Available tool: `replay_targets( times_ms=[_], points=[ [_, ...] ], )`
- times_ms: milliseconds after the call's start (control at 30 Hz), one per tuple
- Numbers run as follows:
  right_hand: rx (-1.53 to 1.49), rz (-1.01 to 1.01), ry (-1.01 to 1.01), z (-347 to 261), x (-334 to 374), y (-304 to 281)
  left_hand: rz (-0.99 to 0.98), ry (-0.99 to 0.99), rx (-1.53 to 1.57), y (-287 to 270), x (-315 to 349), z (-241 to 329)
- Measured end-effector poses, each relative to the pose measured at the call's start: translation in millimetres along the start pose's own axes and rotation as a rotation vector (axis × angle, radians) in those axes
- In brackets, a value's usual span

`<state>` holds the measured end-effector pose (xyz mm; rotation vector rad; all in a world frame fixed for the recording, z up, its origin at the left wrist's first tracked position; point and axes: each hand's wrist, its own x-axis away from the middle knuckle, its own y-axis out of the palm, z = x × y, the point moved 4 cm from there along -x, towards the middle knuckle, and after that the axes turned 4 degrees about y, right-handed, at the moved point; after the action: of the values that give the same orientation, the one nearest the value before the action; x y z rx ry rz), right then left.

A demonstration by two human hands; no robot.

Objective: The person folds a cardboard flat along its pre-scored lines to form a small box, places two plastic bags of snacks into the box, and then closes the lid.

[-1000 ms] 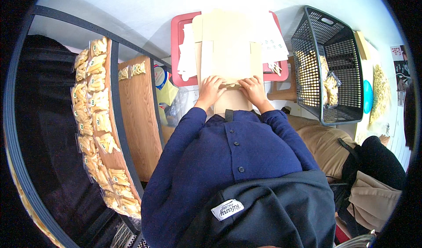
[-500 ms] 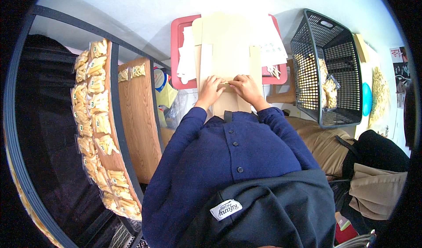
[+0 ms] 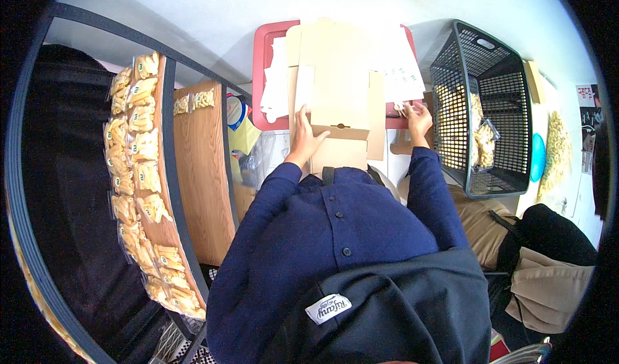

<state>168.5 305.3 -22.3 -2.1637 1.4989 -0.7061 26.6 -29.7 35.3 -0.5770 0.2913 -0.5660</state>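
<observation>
Two bare hands: worked apart, one on a cardboard box [image 3: 338,96], the other near the right corner of a red tray [image 3: 259,61].
Box: lay over the middle of the tray, its near end reaching past the tray's near edge.
Left hand [image 3: 306,135]: rested against the box's near left corner, thumb spread from the fingers and laid along the near face.
Right hand [image 3: 419,122]: reached to small pale pieces [image 3: 401,107] at the tray's near right corner, fingers bent and close together; whether they gripped a piece could not be told.
Folding done: the near face appeared raised, its dark slot in view.
Folding left: flat cardboard [image 3: 338,154] spread below that face and a brown strip [image 3: 377,116] ran along its right; glare washed out the top, so whether these belonged to the box, or its far end was finished, was uncertain.
Paper: white sheets [image 3: 276,80] lay toward the tray's left edge, more printed sheets [image 3: 400,74] toward its right.
Beyond the tray: a black crate [image 3: 509,93] stood to the right, holding bagged food [image 3: 487,137].
</observation>
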Motion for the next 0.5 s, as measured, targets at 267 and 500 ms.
replay_targets(
  times_ms=[267,500],
  points=[
    [-0.058,-0.289,-0.305,-54,56,8,-0.185,-0.194,0.144,5,-5,-10],
    [0.316,-0.109,-1.190,-120,181,-3,-0.167,-0.075,0.145,-22,-41,29]
  ],
)
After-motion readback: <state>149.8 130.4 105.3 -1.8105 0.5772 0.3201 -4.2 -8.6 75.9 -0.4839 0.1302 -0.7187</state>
